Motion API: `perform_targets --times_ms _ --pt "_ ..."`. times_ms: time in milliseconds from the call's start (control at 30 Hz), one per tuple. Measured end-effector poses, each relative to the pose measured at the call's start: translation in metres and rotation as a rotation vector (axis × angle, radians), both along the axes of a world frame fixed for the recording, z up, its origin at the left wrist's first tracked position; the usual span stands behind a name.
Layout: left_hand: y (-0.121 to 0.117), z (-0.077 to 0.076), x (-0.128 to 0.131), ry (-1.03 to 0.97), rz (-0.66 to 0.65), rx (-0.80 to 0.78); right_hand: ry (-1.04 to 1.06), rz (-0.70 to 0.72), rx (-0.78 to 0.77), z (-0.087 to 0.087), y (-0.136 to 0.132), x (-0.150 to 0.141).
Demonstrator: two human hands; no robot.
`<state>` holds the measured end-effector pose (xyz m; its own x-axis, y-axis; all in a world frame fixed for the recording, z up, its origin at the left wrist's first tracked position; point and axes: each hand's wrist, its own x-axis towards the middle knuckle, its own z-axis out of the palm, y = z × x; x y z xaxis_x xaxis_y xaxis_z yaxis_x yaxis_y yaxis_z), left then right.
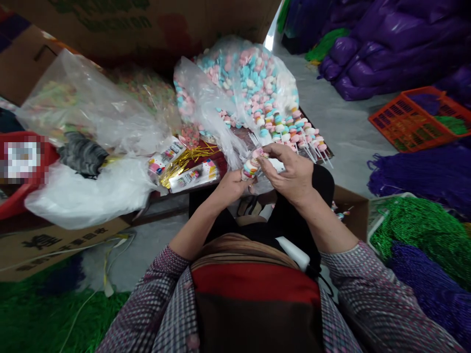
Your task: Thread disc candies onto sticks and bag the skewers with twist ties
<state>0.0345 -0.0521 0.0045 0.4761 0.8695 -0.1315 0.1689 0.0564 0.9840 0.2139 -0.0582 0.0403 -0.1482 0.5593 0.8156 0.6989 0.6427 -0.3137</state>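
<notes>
Over the near table edge, my left hand (pixel 231 187) is closed around a short stack of pastel candies (pixel 250 168), apparently in a clear printed wrapper. The fingers of my right hand (pixel 291 172) pinch at the upper end of the same stack. Just beyond, candy skewers on white sticks (pixel 312 139) lie in rows on the table's right side. A large clear bag of loose pink, blue and white candies (pixel 253 68) rests behind them. Left of my hands are gold twist ties (pixel 184 164) and a pile of printed clear wrappers (pixel 195 177).
Clear bags of green and orange candies (pixel 140 98) fill the table's left half, near a red container (pixel 22 196). A big cardboard box (pixel 165 29) stands behind. On the right are an orange crate (pixel 415 117), purple sacks (pixel 401 44) and green strands (pixel 427 230).
</notes>
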Motion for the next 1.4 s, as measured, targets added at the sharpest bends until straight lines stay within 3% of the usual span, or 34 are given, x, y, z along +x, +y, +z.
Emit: perform_targets --times_ms 300,433,600,733,867,1067,1267,1400 --pt "0.000 0.011 0.012 0.172 -0.031 0.065 0.141 0.084 -0.176 -0.009 -0.002 -0.012" --pt "0.002 0.010 0.008 0.040 0.008 -0.013 0.307 0.120 -0.240 -0.006 -0.001 -0.014" --pt "0.008 0.014 0.004 -0.233 0.046 -0.041 0.486 0.176 -0.411 -0.009 0.006 0.008" --pt "0.013 0.019 0.009 -0.391 0.182 0.034 0.529 0.174 -0.710 -0.026 0.001 0.014" --pt "0.015 0.022 0.013 -0.381 0.177 0.029 0.477 0.346 -0.985 -0.046 -0.014 -0.009" --pt "0.009 0.021 0.014 -0.402 0.109 -0.094 0.638 0.339 -0.972 -0.056 -0.030 -0.033" --pt "0.002 0.022 0.015 -0.426 0.090 -0.237 0.595 0.268 -0.891 -0.063 -0.037 -0.032" --pt "0.003 0.021 0.017 -0.468 0.081 -0.233 0.589 0.259 -0.870 -0.064 -0.037 -0.033"
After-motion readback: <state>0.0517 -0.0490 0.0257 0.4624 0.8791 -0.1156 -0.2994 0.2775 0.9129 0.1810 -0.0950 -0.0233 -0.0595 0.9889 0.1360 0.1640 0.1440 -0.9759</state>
